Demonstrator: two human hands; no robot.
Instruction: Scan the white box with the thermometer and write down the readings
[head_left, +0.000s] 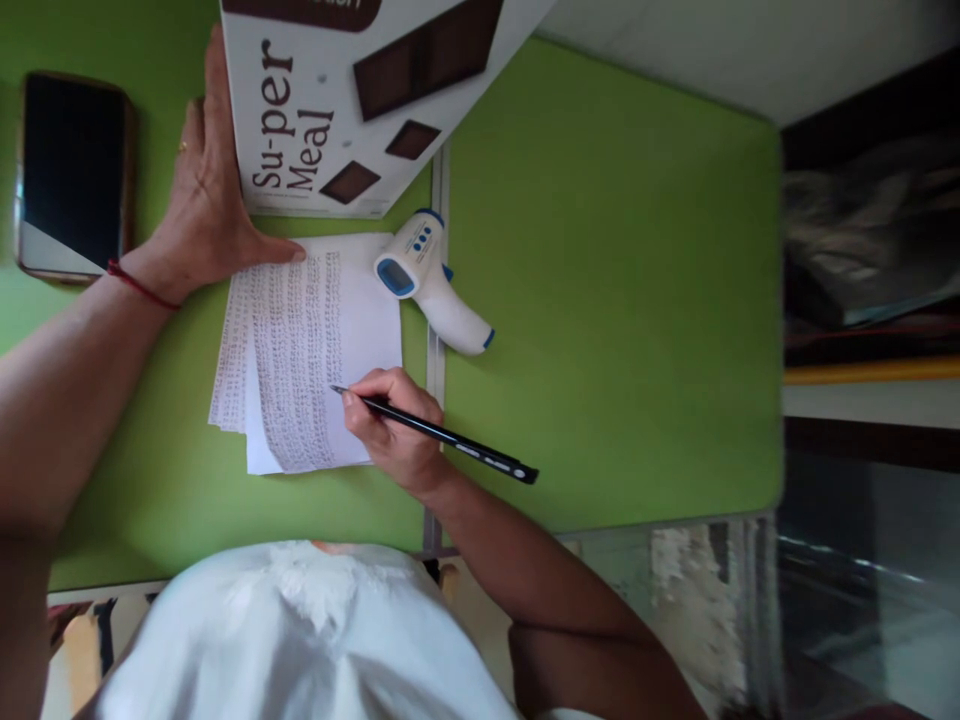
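Note:
My right hand [400,428] grips a long black pencil [457,440], its tip on a white sheet of paper [367,350] covered in rows of small handwriting. Under that sheet lie more written sheets [231,370], fanned out to the left. My left hand [214,205] is open, thumb stretched onto the top edge of the paper and fingers lying along the left side of a white box [300,90] marked "Su-per Meal". A white and blue infrared thermometer [435,280] lies partly over the paper's upper right corner.
A dark-screened phone [73,175] lies left of my left hand. Everything rests on a green folding table [615,300] with a metal seam beside the paper. Past its right edge stands a shelf with a plastic-wrapped bundle [862,230].

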